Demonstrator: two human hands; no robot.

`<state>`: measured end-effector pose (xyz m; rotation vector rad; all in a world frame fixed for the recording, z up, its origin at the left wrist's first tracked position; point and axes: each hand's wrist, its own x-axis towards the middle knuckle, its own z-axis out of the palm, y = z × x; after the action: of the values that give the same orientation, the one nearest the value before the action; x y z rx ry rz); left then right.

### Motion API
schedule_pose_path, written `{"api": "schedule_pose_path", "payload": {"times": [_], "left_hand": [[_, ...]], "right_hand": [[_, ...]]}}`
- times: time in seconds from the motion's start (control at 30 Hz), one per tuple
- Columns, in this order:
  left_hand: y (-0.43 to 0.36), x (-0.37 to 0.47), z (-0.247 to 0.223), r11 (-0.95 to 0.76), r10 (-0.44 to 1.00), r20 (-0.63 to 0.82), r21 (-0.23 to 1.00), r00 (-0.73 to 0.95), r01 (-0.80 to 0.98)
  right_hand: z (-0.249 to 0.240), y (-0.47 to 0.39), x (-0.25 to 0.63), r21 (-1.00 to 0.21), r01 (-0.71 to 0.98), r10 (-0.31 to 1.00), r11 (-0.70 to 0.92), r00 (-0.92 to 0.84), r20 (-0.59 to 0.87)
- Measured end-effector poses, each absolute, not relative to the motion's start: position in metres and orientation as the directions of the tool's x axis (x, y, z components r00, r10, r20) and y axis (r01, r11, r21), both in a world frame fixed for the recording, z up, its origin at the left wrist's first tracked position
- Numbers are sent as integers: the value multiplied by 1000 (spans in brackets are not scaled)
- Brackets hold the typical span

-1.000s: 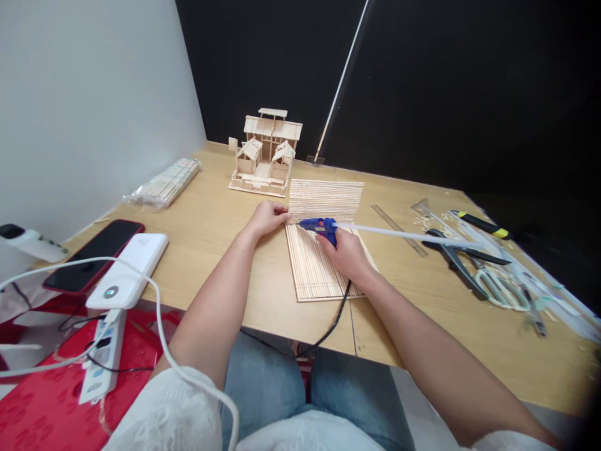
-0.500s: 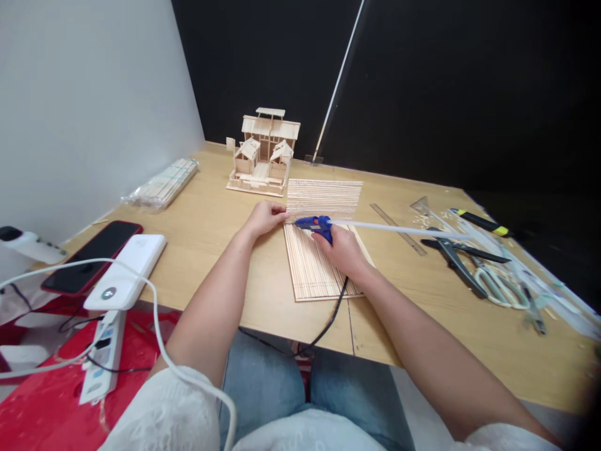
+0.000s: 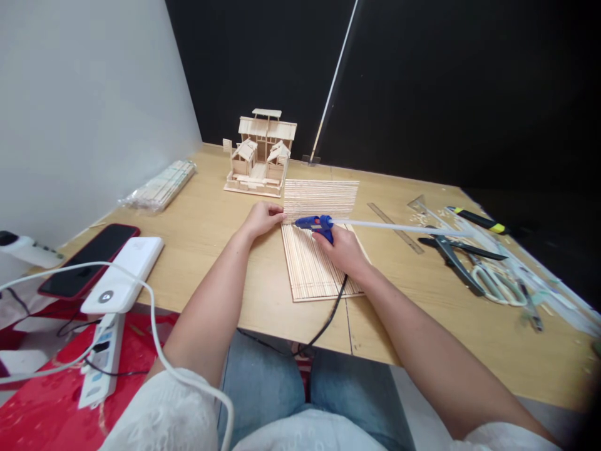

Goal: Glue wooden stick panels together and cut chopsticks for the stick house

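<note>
Fingers of the left hand pinch the edge of the upright panel, which stands at the flat panel's far end. The right hand grips the glue gun, its nozzle by the seam.

This looks like a craft workspace. A wooden table bears a stick-built model house at the far side, with cutters and scissors at right.
</note>
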<state>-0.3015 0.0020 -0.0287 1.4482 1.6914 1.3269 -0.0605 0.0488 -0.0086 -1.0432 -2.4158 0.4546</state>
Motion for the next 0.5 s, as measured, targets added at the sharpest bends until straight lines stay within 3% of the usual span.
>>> {"api": "schedule_pose_path", "payload": {"times": [0.5], "left_hand": [[0,-300,-27,-61,943,180,920,-279,387]], "right_hand": [[-8,51,-62,-443,562,706,699,-640,302]]}}
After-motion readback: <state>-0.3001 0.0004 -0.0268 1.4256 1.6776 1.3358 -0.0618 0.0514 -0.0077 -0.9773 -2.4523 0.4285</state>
